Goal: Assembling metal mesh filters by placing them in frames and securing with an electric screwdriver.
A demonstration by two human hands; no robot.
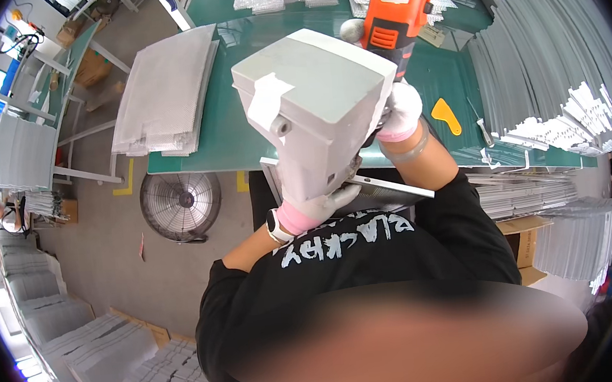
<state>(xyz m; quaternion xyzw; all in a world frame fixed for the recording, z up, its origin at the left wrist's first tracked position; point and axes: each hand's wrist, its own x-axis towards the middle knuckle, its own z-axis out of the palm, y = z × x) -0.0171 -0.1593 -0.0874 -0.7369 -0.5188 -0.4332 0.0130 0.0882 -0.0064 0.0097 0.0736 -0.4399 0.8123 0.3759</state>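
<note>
A large grey plastic housing [314, 81], with a torn white sticker and a round screw-like fitting, stands close before me. It tapers down toward my left hand; what supports it cannot be made out. My left hand [318, 208], in a white and pink glove, is closed at the edge of a dark, silver-edged metal frame [397, 189] against my body. My right hand [402, 110], gloved alike, grips the lower end of an orange and black power tool [396, 12]. The housing partly covers its fingers, and the tool's working end is hidden.
On the green table [237, 73] lie stacked pale sheets [166, 87], a yellow scraper [446, 116] and a screwdriver [485, 132]. Tall stacks of panels [542, 61] rise at the right. A floor fan [180, 202] stands left; an open cardboard box [526, 248] is right.
</note>
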